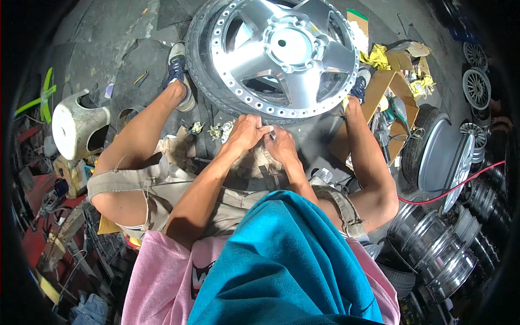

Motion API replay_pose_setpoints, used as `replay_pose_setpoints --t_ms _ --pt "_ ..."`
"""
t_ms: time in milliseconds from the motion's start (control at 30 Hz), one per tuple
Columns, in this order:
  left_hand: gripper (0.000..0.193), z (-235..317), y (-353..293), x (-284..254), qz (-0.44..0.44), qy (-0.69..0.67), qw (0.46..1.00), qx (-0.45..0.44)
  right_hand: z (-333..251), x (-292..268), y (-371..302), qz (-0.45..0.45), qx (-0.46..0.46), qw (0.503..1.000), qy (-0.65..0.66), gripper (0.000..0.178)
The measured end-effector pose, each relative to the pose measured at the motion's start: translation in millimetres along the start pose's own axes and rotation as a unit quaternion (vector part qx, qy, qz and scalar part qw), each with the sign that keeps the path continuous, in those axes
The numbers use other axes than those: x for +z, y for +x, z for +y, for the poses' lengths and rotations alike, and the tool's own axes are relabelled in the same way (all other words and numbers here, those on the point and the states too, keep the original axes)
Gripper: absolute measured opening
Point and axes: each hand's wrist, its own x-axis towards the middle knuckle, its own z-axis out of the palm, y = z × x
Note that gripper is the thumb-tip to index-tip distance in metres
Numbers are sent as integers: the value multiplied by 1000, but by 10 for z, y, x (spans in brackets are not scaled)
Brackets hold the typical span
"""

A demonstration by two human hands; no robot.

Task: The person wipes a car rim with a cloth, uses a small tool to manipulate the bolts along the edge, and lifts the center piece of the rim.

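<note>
A large silver five-spoke alloy wheel [300, 89] with a ring of small holes round its rim lies face up between my feet, a black tyre [201, 70] around it. Just this side of its near edge, my left hand [246, 132] and my right hand [281, 146] meet with fingertips pressed together. Both are closed in a pinch. Whatever sits between the fingers is too small to make out. Beneath and beside the hands lie crumpled pale scraps [221, 131] and a brown cloth or paper [252, 165].
On the left are a white plastic stool [81, 125] and a green star-shaped base [46, 96]. A cardboard box [379, 95] with power tools stands right of the wheel. Farther right are a tyred wheel [428, 143], a red hose [449, 189] and stacked chrome rims [433, 254].
</note>
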Motion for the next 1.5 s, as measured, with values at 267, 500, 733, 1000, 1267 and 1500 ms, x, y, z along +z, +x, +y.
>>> replay_pose_setpoints --t_ms 267,500,733,1000,1267,1500 --pt "54 379 -69 -274 -82 57 992 -75 202 -44 -33 14 16 1000 -19 33" --pt "39 192 -111 -139 -46 -14 998 34 103 -712 -271 144 111 983 -30 33" --pt "39 307 -113 -230 -70 10 997 36 -130 -1375 -79 244 -60 963 -98 52" --pt "26 -116 -63 -263 -67 -4 997 43 -197 -1437 142 118 -61 946 -295 53" --pt "31 -118 97 -794 105 -91 989 -42 -570 -1019 -244 120 -56 968 -214 44" --pt "33 24 133 -1103 116 -339 928 -105 -715 -819 -340 48 -99 989 -97 40"
